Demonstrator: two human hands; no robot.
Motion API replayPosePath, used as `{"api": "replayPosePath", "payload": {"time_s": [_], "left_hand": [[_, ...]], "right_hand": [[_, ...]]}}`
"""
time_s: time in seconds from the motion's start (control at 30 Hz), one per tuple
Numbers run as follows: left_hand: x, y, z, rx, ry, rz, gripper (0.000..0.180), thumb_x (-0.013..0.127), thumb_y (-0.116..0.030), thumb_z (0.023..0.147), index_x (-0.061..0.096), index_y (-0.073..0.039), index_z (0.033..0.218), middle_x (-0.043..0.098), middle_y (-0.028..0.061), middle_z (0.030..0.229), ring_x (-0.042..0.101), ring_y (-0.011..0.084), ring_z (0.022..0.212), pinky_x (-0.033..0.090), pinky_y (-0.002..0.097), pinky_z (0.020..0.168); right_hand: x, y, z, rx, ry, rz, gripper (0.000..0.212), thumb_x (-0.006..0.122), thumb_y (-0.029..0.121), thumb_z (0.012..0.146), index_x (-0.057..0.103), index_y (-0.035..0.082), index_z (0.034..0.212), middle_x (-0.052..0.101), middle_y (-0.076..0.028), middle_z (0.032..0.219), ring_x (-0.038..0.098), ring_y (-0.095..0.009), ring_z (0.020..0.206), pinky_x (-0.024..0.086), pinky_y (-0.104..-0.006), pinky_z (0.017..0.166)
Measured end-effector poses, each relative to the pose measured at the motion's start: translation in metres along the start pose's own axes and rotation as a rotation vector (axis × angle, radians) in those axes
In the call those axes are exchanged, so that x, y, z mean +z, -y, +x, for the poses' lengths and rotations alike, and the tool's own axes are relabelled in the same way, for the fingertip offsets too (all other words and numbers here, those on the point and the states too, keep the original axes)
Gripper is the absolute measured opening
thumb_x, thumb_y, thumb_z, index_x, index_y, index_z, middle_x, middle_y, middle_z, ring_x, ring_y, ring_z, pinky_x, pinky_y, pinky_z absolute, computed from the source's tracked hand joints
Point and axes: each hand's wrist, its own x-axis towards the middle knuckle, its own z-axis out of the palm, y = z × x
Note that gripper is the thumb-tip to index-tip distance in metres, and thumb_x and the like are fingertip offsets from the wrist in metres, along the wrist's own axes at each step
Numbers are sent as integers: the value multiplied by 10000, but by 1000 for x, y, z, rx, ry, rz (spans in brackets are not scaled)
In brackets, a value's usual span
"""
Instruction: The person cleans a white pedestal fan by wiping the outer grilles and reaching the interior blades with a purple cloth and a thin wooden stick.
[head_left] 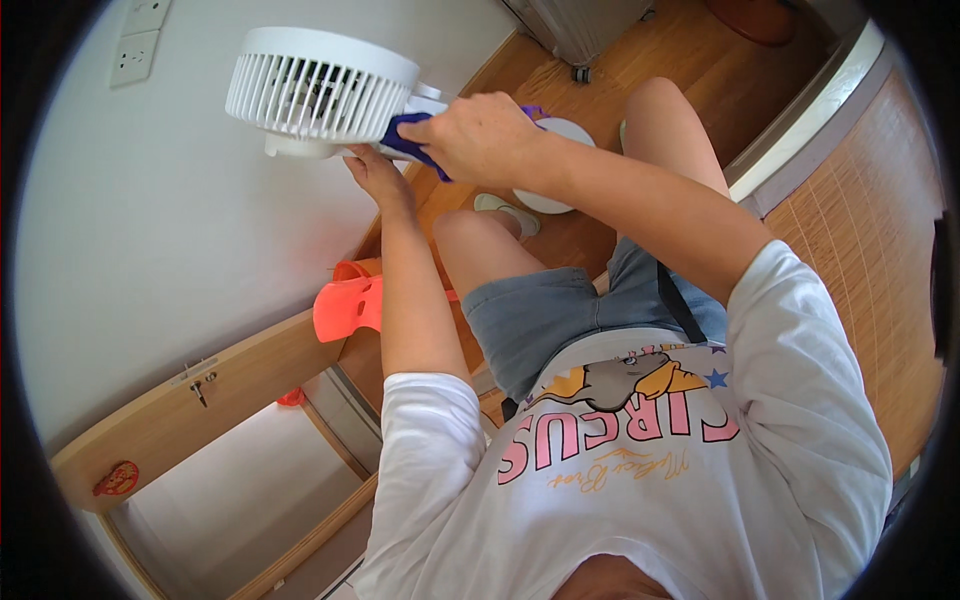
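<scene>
White caged fan (320, 90): I observe it held up before the pale wall, its head tilted; all places below are taken from it.
Right hand (485, 135): I see it just right of the fan's cage, fingers curled closed on a purple cloth.
Purple cloth (410, 133): pressed against the fan's neck, beside the cage.
Left hand (382, 185): under the fan, touching its underside; fingers partly hidden, so I cannot tell how far they close.
White disc (553, 195): right of and lower than the fan's cage, partly behind the right forearm; I cannot confirm whether it joins the fan.
Wall socket (133, 58): left of the fan.
Orange-red plastic item (345, 308): below the fan, near the left forearm.
</scene>
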Motion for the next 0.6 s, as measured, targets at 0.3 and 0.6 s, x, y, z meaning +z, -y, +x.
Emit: {"api": "replayPosePath", "payload": {"time_s": [0.3, 0.6], "left_hand": [[14, -25, -18, 9, -83, 197, 458, 442, -439, 1008, 517, 12, 1028, 574, 95, 998, 529, 171, 901, 441, 331, 830], [16, -87, -9, -5, -99, 37, 528, 425, -477, 1003, 536, 37, 1051, 605, 145, 1091, 576, 218, 992, 455, 350, 877]], "right_hand": [[-18, -21, -44, 84, -1, 31, 339, 594, 229, 856, 668, 271, 1184, 692, -151, 809, 686, -322, 731, 552, -424, 664], [-55, 5, -40, 21, -189, 11, 331, 578, 213, 847, 683, 256, 1158, 694, -143, 802, 674, -340, 715, 556, -428, 651]]}}
